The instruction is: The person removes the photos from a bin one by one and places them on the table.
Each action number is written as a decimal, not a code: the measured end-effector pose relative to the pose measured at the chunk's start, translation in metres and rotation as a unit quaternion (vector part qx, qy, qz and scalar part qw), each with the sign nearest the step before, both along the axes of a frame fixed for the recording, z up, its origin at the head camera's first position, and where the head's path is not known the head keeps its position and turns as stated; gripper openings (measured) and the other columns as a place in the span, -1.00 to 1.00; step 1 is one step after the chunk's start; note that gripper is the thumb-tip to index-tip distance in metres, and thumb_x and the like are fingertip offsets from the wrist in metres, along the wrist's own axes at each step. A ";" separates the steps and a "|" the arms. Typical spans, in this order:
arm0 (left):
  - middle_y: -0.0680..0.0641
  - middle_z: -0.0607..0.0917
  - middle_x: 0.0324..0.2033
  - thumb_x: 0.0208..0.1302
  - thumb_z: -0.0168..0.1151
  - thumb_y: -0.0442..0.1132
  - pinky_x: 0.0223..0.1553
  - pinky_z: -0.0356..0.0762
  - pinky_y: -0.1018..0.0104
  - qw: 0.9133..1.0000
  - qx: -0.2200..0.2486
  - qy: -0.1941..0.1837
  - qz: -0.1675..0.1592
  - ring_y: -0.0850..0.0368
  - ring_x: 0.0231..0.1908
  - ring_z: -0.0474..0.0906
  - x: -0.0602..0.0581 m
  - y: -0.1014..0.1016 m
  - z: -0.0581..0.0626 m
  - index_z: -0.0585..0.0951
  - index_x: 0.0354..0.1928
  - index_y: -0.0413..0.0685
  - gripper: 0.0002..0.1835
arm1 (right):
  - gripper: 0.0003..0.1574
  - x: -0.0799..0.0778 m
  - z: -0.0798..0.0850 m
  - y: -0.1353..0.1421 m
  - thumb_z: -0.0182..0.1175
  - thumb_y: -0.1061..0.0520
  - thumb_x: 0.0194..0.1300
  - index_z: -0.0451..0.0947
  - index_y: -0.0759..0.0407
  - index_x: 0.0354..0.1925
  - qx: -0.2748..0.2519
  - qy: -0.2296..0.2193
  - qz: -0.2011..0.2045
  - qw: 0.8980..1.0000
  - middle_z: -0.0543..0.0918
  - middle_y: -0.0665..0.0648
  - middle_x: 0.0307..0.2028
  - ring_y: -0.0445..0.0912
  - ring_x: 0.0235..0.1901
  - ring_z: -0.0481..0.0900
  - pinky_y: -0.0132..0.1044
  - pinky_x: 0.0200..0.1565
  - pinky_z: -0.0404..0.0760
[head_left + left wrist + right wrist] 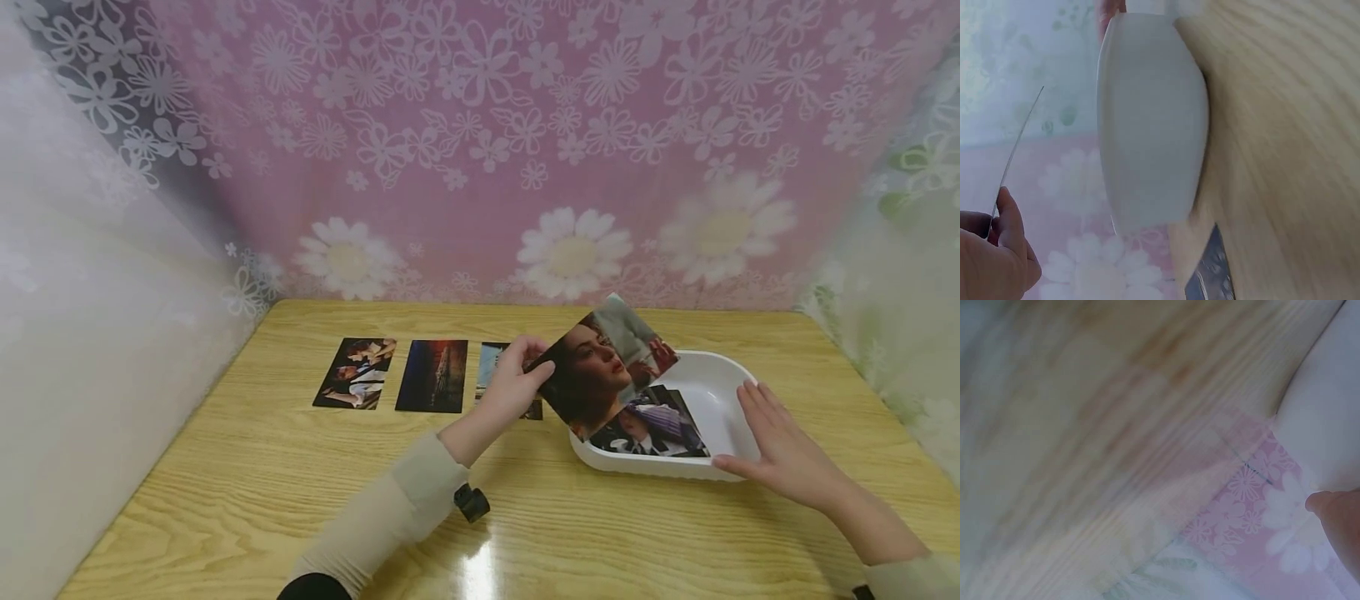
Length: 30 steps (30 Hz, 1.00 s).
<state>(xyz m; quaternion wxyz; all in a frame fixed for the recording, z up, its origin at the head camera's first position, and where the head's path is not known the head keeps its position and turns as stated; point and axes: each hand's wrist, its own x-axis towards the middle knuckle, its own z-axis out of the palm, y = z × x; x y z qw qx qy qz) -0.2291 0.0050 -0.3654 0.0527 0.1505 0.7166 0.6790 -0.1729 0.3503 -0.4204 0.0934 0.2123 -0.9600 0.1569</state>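
A: Left hand [516, 382]?
B: Thumb and fingers pinching portrait photo [588, 371], tilted over white tub [723, 404], ten o'clock side.
A: Right hand [783, 454]?
B: Fingers straight, thumb spread wide, touching white tub around four o'clock.
A: Other prints?
B: Another picture [667, 429] lies inside, toward eight. Row of three photos [432, 377] on wooden table [225, 500], nine o'clock from tub; nearest one partly behind left hand.

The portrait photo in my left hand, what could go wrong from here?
The portrait photo could bend or slip, since your left hand pinches it near one corner. Lowering that hand might nudge the rightmost tabletop photo, which it overlaps in the head view. Pressing with your right hand could shift the white tub it touches.
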 end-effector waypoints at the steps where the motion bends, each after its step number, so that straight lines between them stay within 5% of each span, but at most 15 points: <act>1: -0.09 0.45 -0.23 0.28 -0.02 -0.40 -0.39 0.50 0.20 1.000 0.007 -0.011 -0.004 0.09 -0.28 0.46 0.003 -0.006 0.000 0.37 -0.13 -0.22 -0.85 | 0.25 0.000 0.000 0.000 0.27 -0.10 -0.01 -0.24 0.57 0.26 0.000 0.000 0.000 1.000 -0.17 0.53 0.25 0.03 0.28 -0.50 -0.35 0.18 -0.53; 7: -0.09 0.40 -0.31 0.28 -0.08 -0.46 -0.43 0.51 0.19 0.996 0.051 -0.069 -0.013 0.11 -0.36 0.47 0.016 -0.033 -0.009 0.29 -0.18 -0.25 -0.90 | 0.24 0.001 0.000 0.000 0.28 -0.09 -0.01 -0.22 0.58 0.25 -0.001 0.008 0.006 1.000 -0.16 0.54 0.24 0.03 0.29 -0.49 -0.36 0.18 -0.51; 16: -0.05 0.34 -0.38 0.17 0.00 -0.53 -0.48 0.49 0.18 0.991 0.052 -0.120 -0.002 0.19 -0.47 0.41 0.041 -0.063 -0.021 0.30 -0.31 -0.24 -0.87 | 0.24 0.001 0.001 -0.001 0.27 -0.09 0.00 -0.23 0.59 0.25 -0.001 0.002 0.004 1.000 -0.18 0.55 0.24 0.04 0.28 -0.49 -0.33 0.19 -0.51; 22: -0.05 0.30 -0.40 0.14 0.02 -0.53 -0.59 0.29 0.32 0.992 0.011 -0.128 -0.016 0.19 -0.52 0.28 0.054 -0.081 -0.030 0.34 -0.21 -0.31 -0.83 | 0.24 0.001 0.000 0.000 0.26 -0.10 0.01 -0.24 0.59 0.25 0.000 -0.003 0.003 1.000 -0.19 0.54 0.24 0.05 0.28 -0.50 -0.34 0.18 -0.52; 30: -0.05 0.33 -0.43 0.14 0.03 -0.54 -0.56 0.44 0.22 0.992 -0.019 -0.126 -0.015 0.16 -0.54 0.35 0.059 -0.095 -0.037 0.35 -0.22 -0.30 -0.84 | 0.24 0.000 -0.001 0.001 0.27 -0.10 0.00 -0.22 0.59 0.25 0.000 0.007 0.005 1.000 -0.16 0.55 0.24 0.03 0.28 -0.49 -0.35 0.18 -0.51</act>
